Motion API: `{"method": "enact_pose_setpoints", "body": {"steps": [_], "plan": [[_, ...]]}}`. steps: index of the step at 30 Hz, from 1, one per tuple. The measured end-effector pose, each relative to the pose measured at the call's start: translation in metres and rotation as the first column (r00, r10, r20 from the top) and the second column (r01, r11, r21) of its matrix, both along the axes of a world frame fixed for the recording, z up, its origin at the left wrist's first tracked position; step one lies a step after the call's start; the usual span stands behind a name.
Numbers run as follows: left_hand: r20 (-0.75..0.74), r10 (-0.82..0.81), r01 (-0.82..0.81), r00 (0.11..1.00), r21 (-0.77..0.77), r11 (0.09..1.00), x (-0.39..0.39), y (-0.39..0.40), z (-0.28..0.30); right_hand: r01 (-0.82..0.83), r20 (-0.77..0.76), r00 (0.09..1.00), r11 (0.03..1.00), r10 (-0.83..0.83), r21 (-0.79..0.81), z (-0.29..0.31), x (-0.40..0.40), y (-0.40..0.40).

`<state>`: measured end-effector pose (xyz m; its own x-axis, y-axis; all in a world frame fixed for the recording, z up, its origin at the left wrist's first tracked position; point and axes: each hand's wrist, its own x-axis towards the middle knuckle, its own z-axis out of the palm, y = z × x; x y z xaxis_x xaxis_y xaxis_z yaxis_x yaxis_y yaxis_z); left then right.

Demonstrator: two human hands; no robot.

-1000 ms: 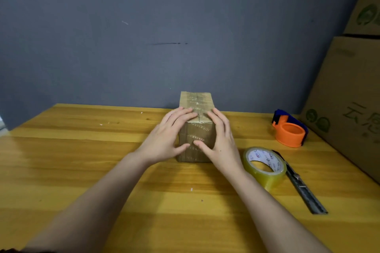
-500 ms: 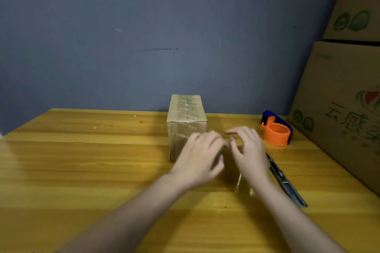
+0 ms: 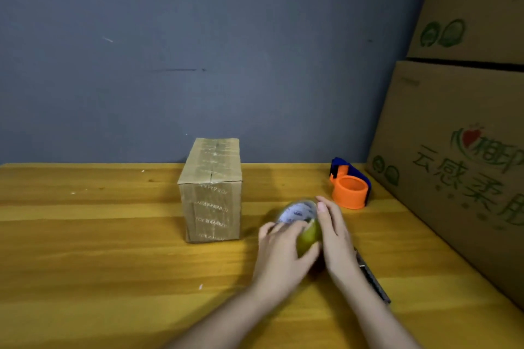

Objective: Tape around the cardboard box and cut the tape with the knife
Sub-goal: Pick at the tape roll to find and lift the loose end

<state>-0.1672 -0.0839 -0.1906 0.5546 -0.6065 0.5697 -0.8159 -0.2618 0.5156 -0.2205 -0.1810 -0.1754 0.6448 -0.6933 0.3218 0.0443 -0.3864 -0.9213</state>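
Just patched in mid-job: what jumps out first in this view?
Both hands, left hand and right hand, close around the tape roll just right of centre on the wooden table. Left of them the small cardboard box stands untouched, and an orange tape dispenser sits behind, beside large cartons.

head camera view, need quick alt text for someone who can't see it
Two bare hands, left hand and right hand, hold a roll of clear tape over a wooden table. To their left stands a small cardboard box, already taped; behind them sits an orange tape dispenser. A knife lies by the right wrist, and big cartons are stacked on the right.
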Motion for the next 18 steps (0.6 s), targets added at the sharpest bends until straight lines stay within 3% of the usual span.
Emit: {"method": "enact_pose_setpoints", "body": {"steps": [1, 3, 5, 9, 12, 18], "plan": [[-0.178, -0.043, 0.026, 0.983, -0.094, 0.995, 0.003, 0.002, 0.001, -0.042, 0.021, 0.999, 0.998, 0.041, 0.041, -0.001, 0.001, -0.001], [-0.443, -0.221, 0.102, 0.869, -0.276, 0.956, 0.008, 0.006, 0.006, -0.138, 0.079, 0.989, 0.978, 0.127, 0.155, -0.004, 0.005, -0.002], [-0.489, -0.383, 0.183, 0.784, -0.407, 0.895, 0.008, 0.012, 0.016, -0.231, 0.116, 0.971, 0.941, 0.208, 0.248, -0.008, 0.008, 0.000], [-0.522, -0.475, 0.236, 0.708, -0.459, 0.856, 0.009, 0.014, 0.020, -0.339, 0.178, 0.939, 0.871, 0.293, 0.356, -0.009, 0.008, 0.003], [-0.568, -0.500, 0.222, 0.654, -0.487, 0.845, 0.008, 0.013, 0.025, -0.283, 0.170, 0.955, 0.918, 0.243, 0.279, -0.006, 0.007, 0.005], [-0.724, -0.525, 0.129, 0.447, -0.529, 0.839, 0.012, 0.013, 0.043, -0.209, 0.254, 0.953, 0.966, 0.166, 0.152, 0.001, 0.004, 0.017]]}}
